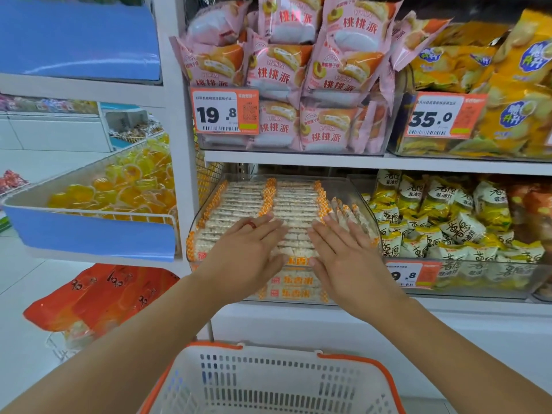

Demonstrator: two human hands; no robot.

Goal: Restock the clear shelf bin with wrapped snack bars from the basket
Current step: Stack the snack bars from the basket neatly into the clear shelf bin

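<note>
The clear shelf bin (pixel 358 186) on the lower shelf holds neat rows of wrapped snack bars (pixel 294 201) with white middles and orange-checked ends. My left hand (pixel 245 252), with a red ring on one finger, lies flat with straight fingers on the front rows. My right hand (pixel 340 255) lies flat beside it on the bars, fingertips by a few bars that stand tilted at the bin's right side. Below, the white basket (pixel 352 358) with an orange rim shows no bars in its visible part.
Pink pastry packs (pixel 280 76) fill the bin above, with yellow snack bags (pixel 507 85) to its right. Yellow-and-white packets (pixel 439 222) fill the neighbouring bin. A blue-fronted tray of yellow jelly cups (pixel 119 186) juts out left; orange packs (pixel 98 297) sit below it.
</note>
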